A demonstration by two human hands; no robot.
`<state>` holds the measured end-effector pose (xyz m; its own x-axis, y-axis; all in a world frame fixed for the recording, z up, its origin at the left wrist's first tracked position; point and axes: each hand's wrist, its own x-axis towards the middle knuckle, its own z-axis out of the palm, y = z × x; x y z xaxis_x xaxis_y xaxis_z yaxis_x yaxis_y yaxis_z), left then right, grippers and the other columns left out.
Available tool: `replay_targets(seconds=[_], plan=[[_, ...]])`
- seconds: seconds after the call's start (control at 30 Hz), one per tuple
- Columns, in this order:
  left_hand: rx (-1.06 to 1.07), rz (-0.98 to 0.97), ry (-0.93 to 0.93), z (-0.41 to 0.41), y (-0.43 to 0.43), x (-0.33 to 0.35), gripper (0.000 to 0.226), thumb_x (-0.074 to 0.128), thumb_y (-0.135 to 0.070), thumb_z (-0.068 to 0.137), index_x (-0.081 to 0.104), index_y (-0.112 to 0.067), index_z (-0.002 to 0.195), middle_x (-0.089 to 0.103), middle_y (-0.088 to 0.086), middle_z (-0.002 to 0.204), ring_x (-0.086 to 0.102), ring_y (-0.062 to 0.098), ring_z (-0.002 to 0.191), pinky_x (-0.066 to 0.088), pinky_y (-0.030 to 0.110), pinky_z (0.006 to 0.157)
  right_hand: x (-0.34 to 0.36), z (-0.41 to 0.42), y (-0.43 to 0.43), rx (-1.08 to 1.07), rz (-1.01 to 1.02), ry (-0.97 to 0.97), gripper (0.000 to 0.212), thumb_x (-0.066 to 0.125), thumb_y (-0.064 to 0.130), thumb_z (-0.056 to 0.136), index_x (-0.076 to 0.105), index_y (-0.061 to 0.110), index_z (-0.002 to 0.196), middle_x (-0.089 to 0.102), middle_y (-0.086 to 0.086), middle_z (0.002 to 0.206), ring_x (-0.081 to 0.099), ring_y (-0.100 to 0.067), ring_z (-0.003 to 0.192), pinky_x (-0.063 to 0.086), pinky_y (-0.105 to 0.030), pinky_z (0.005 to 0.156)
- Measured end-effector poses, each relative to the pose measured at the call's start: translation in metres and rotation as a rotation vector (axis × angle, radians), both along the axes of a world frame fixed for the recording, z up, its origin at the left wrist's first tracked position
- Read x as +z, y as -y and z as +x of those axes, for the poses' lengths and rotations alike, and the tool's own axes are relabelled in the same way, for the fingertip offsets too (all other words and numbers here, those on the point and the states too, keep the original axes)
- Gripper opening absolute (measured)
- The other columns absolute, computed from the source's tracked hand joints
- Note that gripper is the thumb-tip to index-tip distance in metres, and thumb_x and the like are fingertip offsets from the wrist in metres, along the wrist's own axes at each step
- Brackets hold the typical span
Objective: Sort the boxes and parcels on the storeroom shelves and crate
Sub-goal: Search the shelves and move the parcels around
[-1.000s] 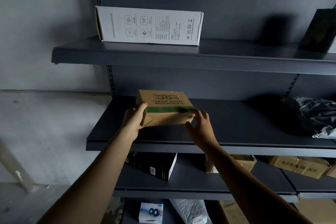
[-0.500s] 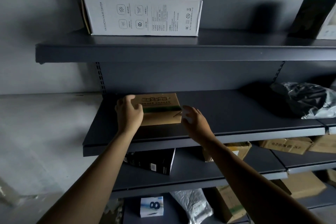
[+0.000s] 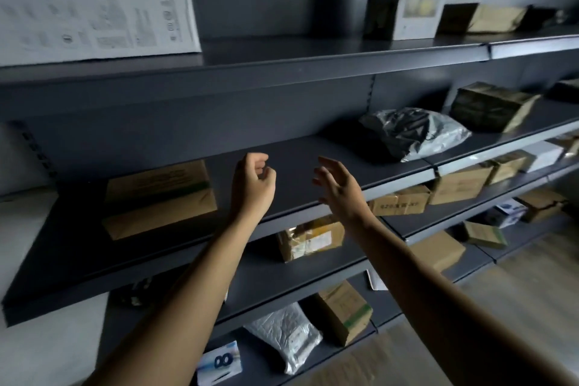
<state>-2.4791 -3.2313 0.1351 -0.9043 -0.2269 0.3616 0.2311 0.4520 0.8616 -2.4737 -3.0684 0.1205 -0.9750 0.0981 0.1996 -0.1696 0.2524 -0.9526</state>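
A flat brown cardboard box point(image 3: 159, 197) with a green stripe lies on the left part of the dark middle shelf point(image 3: 329, 160). Neither hand touches it. My left hand point(image 3: 253, 185) hovers to the right of the box, fingers loosely curled and holding nothing. My right hand point(image 3: 340, 188) is further right, over the shelf's front edge, with its fingers spread and nothing in it. A black-and-grey plastic parcel point(image 3: 413, 131) lies on the same shelf to the right.
A long white box point(image 3: 94, 22) sits on the top shelf, with a black-and-white box point(image 3: 407, 3) and brown boxes further right. Several cardboard boxes point(image 3: 310, 240), a white padded parcel point(image 3: 285, 335) and a small blue-and-white box point(image 3: 219, 363) fill the lower shelves. Wooden floor shows at the lower right.
Both hands have let go of the brown box and moved right, away from it. The view has swung to the right, showing more of the shelving.
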Motion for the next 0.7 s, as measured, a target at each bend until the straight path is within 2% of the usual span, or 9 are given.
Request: replay_targets(seconds=[0.1, 0.27, 0.43, 0.6, 0.7], plan=[[-0.081, 0.070, 0.016, -0.005, -0.072, 0.006, 0.025, 0.051, -0.007, 0.092, 0.057, -0.011, 0.115, 0.059, 0.006, 0.116, 0.056, 0.013, 0.100, 0.040, 0.017, 0.078, 0.002, 0.003, -0.070, -0.066, -0.025, -0.001, 0.035, 0.048, 0.031, 0.101, 0.050, 0.020, 0.134, 0.063, -0.003, 0.120, 0.062, -0.019, 0.112, 0.051, -0.049, 0.097], [-0.207, 0.132, 0.055, 0.000, -0.212, 0.017, 0.022, 0.050, -0.008, 0.093, 0.058, -0.010, 0.114, 0.059, 0.001, 0.105, 0.057, 0.016, 0.095, 0.048, 0.032, 0.083, 0.009, 0.017, -0.201, -0.171, -0.055, -0.022, 0.033, 0.048, 0.032, 0.101, 0.052, 0.021, 0.132, 0.064, -0.003, 0.115, 0.064, -0.021, 0.109, 0.051, -0.047, 0.096], [-0.307, 0.129, 0.065, 0.006, -0.353, 0.017, 0.018, 0.052, -0.011, 0.093, 0.058, -0.013, 0.110, 0.058, -0.001, 0.100, 0.056, 0.016, 0.092, 0.044, 0.026, 0.078, 0.017, 0.042, -0.327, -0.258, -0.049, -0.052, 0.032, 0.046, 0.032, 0.102, 0.053, 0.021, 0.131, 0.064, -0.003, 0.120, 0.064, -0.021, 0.108, 0.051, -0.049, 0.095], [-0.418, 0.120, 0.107, 0.007, -0.475, 0.017, 0.021, 0.051, -0.012, 0.092, 0.059, -0.011, 0.112, 0.060, 0.003, 0.103, 0.059, 0.021, 0.098, 0.053, 0.040, 0.086, 0.020, 0.063, -0.438, -0.343, -0.078, -0.041, 0.035, 0.043, 0.031, 0.103, 0.050, 0.017, 0.134, 0.061, -0.003, 0.122, 0.064, -0.016, 0.105, 0.051, -0.040, 0.093], [-0.479, 0.121, 0.116, 0.003, -0.544, 0.012, 0.018, 0.053, -0.012, 0.090, 0.059, -0.014, 0.107, 0.064, 0.007, 0.105, 0.062, 0.024, 0.097, 0.054, 0.041, 0.082, 0.018, 0.068, -0.497, -0.407, -0.099, -0.047, 0.026, 0.043, 0.031, 0.103, 0.054, 0.021, 0.125, 0.064, -0.002, 0.117, 0.064, -0.012, 0.100, 0.052, -0.035, 0.086]])
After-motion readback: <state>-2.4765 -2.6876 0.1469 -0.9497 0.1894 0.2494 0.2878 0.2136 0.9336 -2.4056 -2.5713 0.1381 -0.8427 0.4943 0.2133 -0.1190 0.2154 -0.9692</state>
